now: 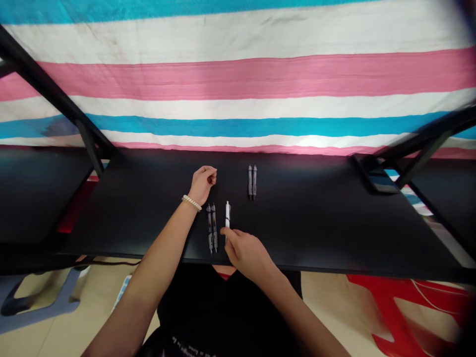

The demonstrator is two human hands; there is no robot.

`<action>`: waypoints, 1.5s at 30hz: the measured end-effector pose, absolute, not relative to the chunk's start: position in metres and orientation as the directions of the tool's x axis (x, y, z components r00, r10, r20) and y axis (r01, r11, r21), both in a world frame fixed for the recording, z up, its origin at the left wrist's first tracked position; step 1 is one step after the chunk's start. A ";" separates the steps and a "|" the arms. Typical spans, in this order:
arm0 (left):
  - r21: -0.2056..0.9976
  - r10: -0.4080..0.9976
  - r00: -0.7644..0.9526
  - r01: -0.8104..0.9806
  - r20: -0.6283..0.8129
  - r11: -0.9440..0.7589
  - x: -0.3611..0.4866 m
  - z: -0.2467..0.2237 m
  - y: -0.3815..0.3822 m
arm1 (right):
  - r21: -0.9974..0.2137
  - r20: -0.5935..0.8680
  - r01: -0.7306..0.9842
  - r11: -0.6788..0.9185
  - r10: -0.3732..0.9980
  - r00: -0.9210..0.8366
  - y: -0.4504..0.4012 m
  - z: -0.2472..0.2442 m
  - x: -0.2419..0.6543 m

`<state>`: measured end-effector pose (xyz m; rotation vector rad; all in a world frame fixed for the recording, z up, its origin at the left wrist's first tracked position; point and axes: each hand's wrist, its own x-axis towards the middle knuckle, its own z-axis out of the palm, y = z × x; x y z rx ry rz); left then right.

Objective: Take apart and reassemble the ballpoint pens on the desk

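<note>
A white pen (227,214) stands out against the black table, pointing away from me, with the fingers of my right hand (243,250) closed on its near end. Just left of it, two grey-and-clear pens (212,233) lie side by side near the table's front edge. My left hand (203,182), with a white beaded bracelet at the wrist, rests beyond those two pens, its fingers curled; whether anything is inside them is hidden. Farther back and to the right, another pair of grey pens (252,182) lies side by side, touching neither hand.
The black table (316,213) spans the view, with a striped cloth (238,79) hanging along its back edge. A dark phone-like object (378,174) lies at the right by a black metal frame. Below are a red stool (390,302) and a grey one (40,302).
</note>
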<state>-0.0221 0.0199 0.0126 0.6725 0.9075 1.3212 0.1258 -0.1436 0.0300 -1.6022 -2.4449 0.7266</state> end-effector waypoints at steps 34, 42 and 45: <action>0.839 0.990 -0.127 -0.544 -0.065 -0.015 -0.024 0.007 0.023 | -0.959 0.139 0.234 0.159 0.985 -0.100 -0.013 0.001 0.119; 0.875 0.955 -0.285 -0.478 -0.075 -0.074 -0.016 0.008 0.022 | -0.792 0.375 0.490 0.365 0.923 -0.081 -0.018 0.005 0.122; 0.857 0.950 -0.295 -0.510 -0.099 -0.069 -0.017 0.006 0.022 | -0.790 0.415 0.466 0.398 0.907 -0.071 -0.015 0.003 0.124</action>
